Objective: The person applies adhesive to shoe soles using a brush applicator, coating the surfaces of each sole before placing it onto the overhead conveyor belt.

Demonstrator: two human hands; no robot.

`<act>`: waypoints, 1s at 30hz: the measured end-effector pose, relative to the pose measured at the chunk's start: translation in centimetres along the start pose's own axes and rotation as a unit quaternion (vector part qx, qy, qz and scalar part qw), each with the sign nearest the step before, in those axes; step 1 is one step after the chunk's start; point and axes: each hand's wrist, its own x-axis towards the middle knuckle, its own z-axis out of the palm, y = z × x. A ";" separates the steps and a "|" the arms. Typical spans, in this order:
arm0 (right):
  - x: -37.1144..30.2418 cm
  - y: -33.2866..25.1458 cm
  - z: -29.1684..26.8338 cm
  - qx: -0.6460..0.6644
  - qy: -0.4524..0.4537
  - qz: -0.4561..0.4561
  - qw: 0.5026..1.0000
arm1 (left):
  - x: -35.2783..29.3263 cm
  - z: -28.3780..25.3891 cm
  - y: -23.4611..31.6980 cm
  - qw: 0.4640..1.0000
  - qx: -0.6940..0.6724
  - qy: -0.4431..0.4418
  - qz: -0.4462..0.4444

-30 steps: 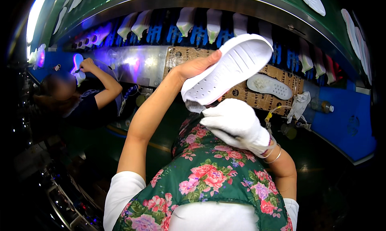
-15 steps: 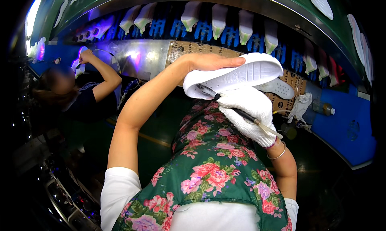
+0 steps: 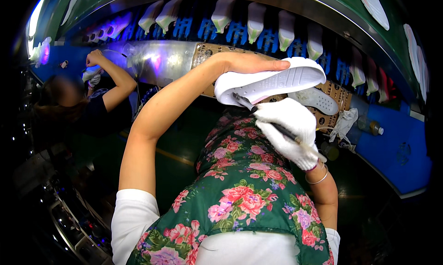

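A white shoe sole [image 3: 272, 82] is tilted in front of me, its hollow inner side turned toward me. Bare and closed round the sole's far edge, my left hand [image 3: 251, 63] has its thumb along the rim; the other fingers are hidden behind. My right hand [image 3: 288, 122], in a white knitted glove, pinches a brush [image 3: 248, 103] with a dark ferrule and a long handle running back under the palm. The brush tip touches or hovers just over the sole's inner surface near its left end. Behind the gloved hand a grey perforated insole [image 3: 318, 101] lies on the cardboard-covered bench.
White-and-green shoe parts [image 3: 256, 22] hang along a rack with blue clamps [image 3: 237, 33]. Brown cardboard [image 3: 207, 52] covers the bench beside a metal plate [image 3: 173, 62]. A crumpled white cloth [image 3: 344, 124] and a clear bottle [image 3: 376, 127] lie right. A co-worker [image 3: 110, 82] sits left.
The sole has shifted slightly right and tipped, and the brush has moved a little right with my gloved hand. At left, the co-worker's hands and held piece have moved.
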 end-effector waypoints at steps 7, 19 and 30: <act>-1.2 0.4 1.5 0.155 0.096 0.086 0.980 | 2.3 0.1 -3.5 0.979 -0.201 0.028 -0.011; 0.7 1.7 -2.9 0.117 0.231 0.184 0.948 | 3.9 8.1 -6.4 0.644 -0.723 -0.098 0.230; -0.3 1.9 -3.1 -0.032 0.080 0.003 0.996 | 2.3 10.9 -7.9 0.771 -0.598 0.076 0.206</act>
